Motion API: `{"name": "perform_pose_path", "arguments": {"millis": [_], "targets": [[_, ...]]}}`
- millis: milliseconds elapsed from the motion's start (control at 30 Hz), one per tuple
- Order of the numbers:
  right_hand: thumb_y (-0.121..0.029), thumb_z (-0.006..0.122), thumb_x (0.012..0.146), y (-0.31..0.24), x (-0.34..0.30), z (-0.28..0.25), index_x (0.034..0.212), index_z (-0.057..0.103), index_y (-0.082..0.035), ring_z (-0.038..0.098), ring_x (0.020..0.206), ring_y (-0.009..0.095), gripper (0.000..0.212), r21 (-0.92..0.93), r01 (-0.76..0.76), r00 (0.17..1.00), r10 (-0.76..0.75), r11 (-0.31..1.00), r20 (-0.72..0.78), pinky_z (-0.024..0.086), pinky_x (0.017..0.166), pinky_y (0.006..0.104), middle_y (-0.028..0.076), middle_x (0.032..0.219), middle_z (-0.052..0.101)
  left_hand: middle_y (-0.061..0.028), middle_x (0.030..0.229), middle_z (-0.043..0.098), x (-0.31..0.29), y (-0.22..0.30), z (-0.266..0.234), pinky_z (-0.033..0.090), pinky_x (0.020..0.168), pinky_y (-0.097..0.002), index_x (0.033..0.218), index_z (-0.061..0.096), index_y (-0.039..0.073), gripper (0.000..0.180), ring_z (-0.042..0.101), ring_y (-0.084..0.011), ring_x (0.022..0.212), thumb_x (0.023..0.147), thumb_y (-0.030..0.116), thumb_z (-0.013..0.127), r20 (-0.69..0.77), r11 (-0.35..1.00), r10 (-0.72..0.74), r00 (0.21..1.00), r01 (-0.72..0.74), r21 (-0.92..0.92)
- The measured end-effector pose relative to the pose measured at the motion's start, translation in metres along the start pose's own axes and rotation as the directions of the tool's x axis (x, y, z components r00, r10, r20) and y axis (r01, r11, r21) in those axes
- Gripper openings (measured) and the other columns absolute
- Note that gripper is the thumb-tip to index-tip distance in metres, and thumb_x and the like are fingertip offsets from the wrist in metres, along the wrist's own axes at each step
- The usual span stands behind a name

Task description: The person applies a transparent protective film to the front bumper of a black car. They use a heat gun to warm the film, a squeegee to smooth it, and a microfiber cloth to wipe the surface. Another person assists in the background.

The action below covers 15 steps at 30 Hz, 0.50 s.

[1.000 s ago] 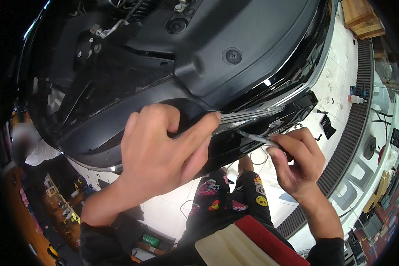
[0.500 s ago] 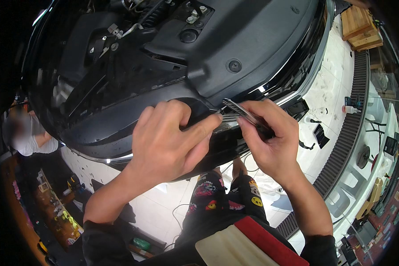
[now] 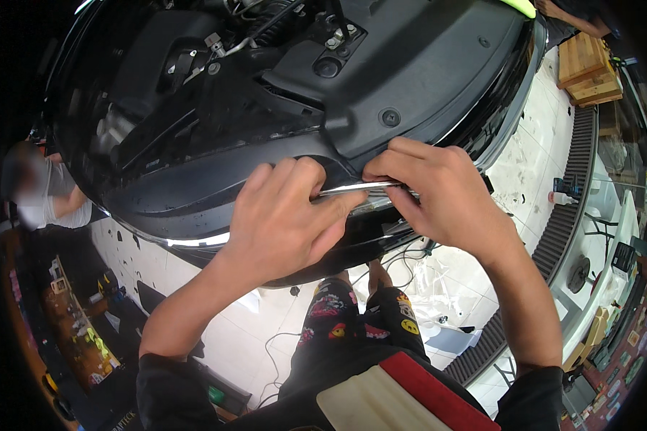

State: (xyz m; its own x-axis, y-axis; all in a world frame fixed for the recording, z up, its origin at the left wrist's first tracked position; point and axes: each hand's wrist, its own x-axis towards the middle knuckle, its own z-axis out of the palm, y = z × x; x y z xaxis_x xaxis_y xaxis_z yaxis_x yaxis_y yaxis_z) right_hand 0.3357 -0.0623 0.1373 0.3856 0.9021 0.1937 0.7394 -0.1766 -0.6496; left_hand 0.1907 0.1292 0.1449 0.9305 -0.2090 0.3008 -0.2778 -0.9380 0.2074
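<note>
Both my hands meet over the front edge of a dark car, above the black panel (image 3: 194, 194) beside the open engine bay. Between them lies a slim silver cutter (image 3: 356, 188), like a snap-off knife, held nearly level. My right hand (image 3: 442, 194) is closed round its right end, with fingers bent over the top and the thumb below. The fingers of my left hand (image 3: 280, 215) pinch at its left end, hiding the tip. Right behind the fingers is the black plastic engine-bay cover (image 3: 417, 93), with a round fastener (image 3: 389, 117).
A person in a light shirt (image 3: 61, 194) is at the left; another person's arm (image 3: 571, 16) shows at the top right near wooden boxes (image 3: 586, 61). A ribbed dark strip (image 3: 546, 244) crosses the white tiled floor (image 3: 474, 269). A cream-and-red flat piece (image 3: 381, 395) rests at my chest.
The cutter has turned from slanting upward to nearly level, and its left end is now at my left fingers. My right hand has rolled over it. A yellow-green thing has appeared at the top right.
</note>
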Motion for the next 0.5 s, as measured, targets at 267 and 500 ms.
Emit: {"name": "perform_pose_path", "arguments": {"millis": [267,500], "targets": [[-0.002,0.069,0.081,0.007,0.010,-0.005,0.095,0.067,-0.003,0.068,0.079,0.035,0.014,0.067,0.040,0.999,-0.042,0.997,0.026,0.054,0.068,0.0425,0.012,0.088,0.067,-0.0014,0.085,0.044,-0.002,-0.001,0.002,0.034,0.067,-0.0341,0.111,0.075,0.023,0.042,0.050,-0.0195,0.080,0.069,0.022,0.079,0.007,1.000,-0.004,1.000,0.004,0.009],[-0.002,0.072,0.088,-0.009,-0.031,0.020,0.099,0.069,0.000,0.050,0.062,0.006,0.012,0.558,-0.363,0.857,0.503,0.746,-0.114,0.042,0.058,0.0252,0.003,0.064,0.056,-0.0010,0.081,0.040,-0.007,0.001,-0.003,0.033,0.066,-0.0340,0.113,0.075,0.023,0.044,0.046,-0.0194,0.077,0.069,0.023,0.078,0.059,0.997,-0.026,0.998,0.022,0.070]]}}
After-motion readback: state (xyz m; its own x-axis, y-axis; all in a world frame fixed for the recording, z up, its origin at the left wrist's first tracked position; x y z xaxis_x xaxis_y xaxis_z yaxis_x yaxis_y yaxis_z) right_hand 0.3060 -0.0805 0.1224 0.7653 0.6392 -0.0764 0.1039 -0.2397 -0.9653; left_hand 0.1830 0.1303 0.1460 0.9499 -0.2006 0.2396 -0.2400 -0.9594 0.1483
